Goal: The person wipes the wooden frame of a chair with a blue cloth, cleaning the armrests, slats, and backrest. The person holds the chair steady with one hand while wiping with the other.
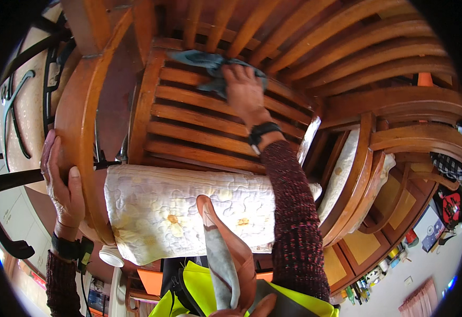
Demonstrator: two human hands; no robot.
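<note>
My right hand [243,93] presses a blue-grey cloth [211,65] onto the slatted wooden seat [203,115] of a chair or bench, close to where the backrest slats [254,29] begin. Part of the cloth spreads out to the left from under my fingers. At the left, my left hand [62,188] lies along the outer edge of the wide wooden armrest [78,115], thumb apart from the straight fingers. A quilted cushion pad with a flower pattern [155,210] hangs over the seat's front edge, nearest my body.
More wooden seating [357,186] with pale cushions stands to the right. Beyond it is a wooden cabinet [363,245] with bottles and small items. Left of the armrest are a beige padded surface [29,119] and a black bar [13,184]. A scarf [223,253] dangles before me.
</note>
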